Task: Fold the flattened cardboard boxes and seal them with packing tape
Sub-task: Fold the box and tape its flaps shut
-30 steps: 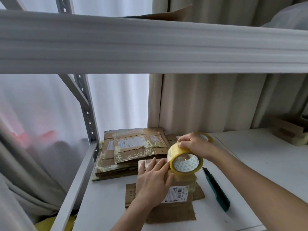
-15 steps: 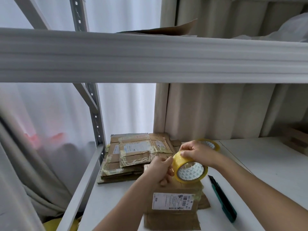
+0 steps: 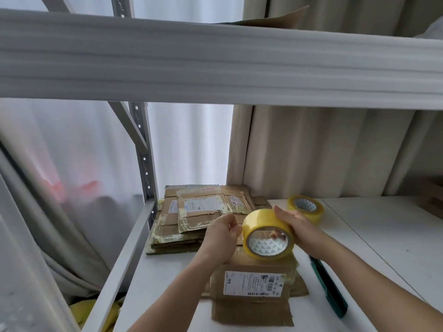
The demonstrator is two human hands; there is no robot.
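Since half a second ago your right hand has turned the tape roll so its hollow core faces you, and the roll now sits higher above the cardboard box. Your left hand has stayed at the roll's left edge.

You grip the yellow roll from the right, palm against its outer band and fingertips curled into the core, where they show through the hole. Your left hand has its fingers curled, thumb and fingertips brought together right at the roll's left rim; whether they actually pinch a loose tape end you cannot tell from here.

Directly under the roll stands the cardboard box, folded up, its white shipping label facing you and a loose brown flap lying flat on the white shelf in front of it. Behind and to the left of the box lies the stack of flattened boxes, old tape wrinkled across them, reaching the grey upright post. A second tape roll lies flat behind your right hand, well beyond the box. To the right of the box, just past your right forearm, a green utility knife lies on the shelf.
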